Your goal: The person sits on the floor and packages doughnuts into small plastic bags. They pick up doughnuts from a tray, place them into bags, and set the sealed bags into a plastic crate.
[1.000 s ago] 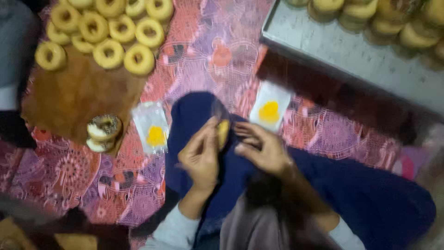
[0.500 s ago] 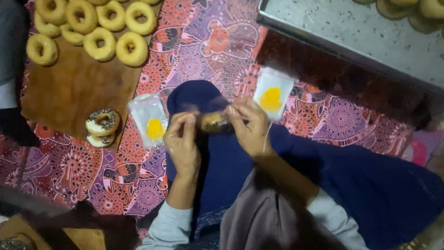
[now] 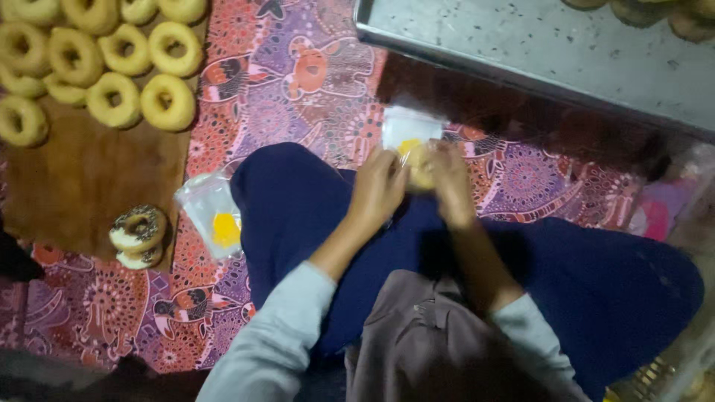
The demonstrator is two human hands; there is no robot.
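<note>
both the left hand [image 3: 378,187] and right hand [image 3: 449,181] pinch a small doughnut [image 3: 419,167] between them, above the clear bag [image 3: 408,128].

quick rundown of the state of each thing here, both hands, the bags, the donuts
left hand: closed, pinching a small yellowish piece
right hand: closed on the same yellowish piece
clear bag by the hands: lying flat on the mat, yellow patch showing
clear bag at the knee: lying flat, untouched
plain ring donuts: set out in rows on the brown board
topped donuts: stacked two high
metal tray: flat, mostly bare
</note>
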